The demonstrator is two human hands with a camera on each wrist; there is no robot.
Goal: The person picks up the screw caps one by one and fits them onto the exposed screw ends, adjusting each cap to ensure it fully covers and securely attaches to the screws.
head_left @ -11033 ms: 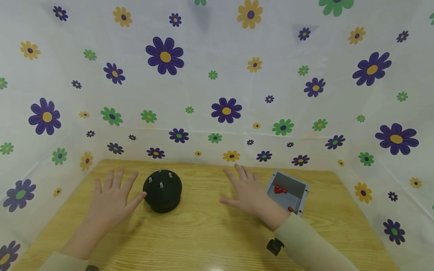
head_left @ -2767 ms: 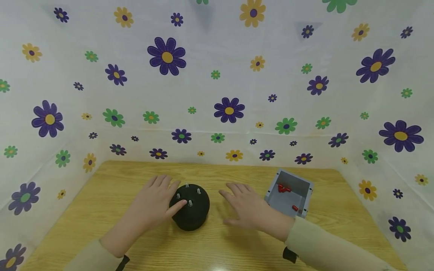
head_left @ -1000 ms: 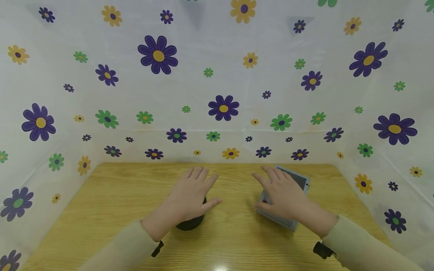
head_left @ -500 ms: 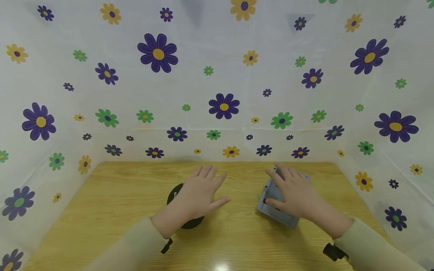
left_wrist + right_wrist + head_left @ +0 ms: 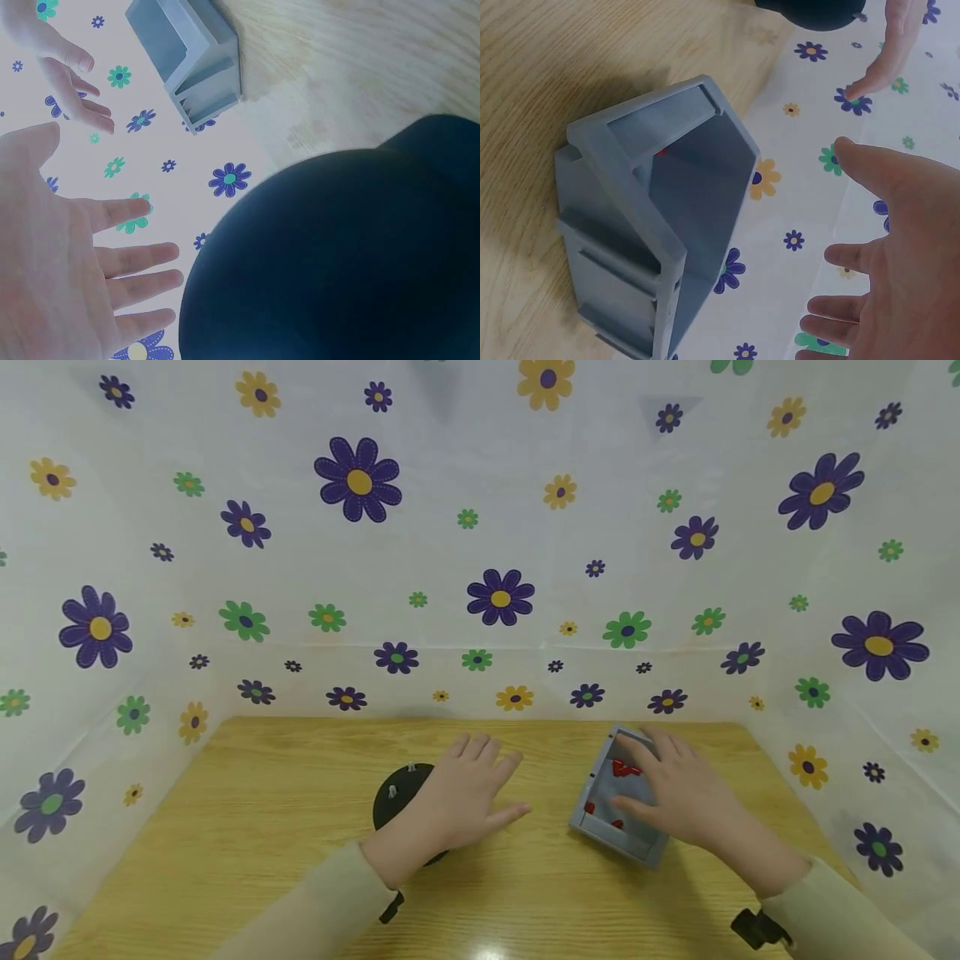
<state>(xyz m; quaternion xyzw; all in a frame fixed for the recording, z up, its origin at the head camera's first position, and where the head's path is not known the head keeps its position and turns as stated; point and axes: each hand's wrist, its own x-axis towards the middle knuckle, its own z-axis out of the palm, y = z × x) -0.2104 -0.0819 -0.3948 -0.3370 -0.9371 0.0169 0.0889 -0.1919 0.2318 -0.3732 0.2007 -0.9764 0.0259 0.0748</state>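
My left hand (image 5: 461, 793) hovers with fingers spread, partly overlapping a black rounded object (image 5: 392, 818) in the head view. This object has a domed top with small grey pegs; two pegs show and the rest of the top is hidden behind the hand. In the left wrist view its dark side (image 5: 322, 255) lies beyond the spread fingers, apart from them. Over the right part of a grey plastic bin (image 5: 617, 845) hangs my right hand (image 5: 682, 789), fingers extended and holding nothing. Several small red pieces (image 5: 624, 768) lie inside the bin.
Both things stand on a wood-grain table (image 5: 285, 793), with bare wood between them. A white flower-print cloth (image 5: 435, 552) rises at the back and both sides. Dark wrist devices (image 5: 757, 928) are strapped at both sleeves.
Since the oldest frame, the black object has shifted right toward the table's middle. Over the last second both hands have drifted right, uncovering more of the bin's red pieces.
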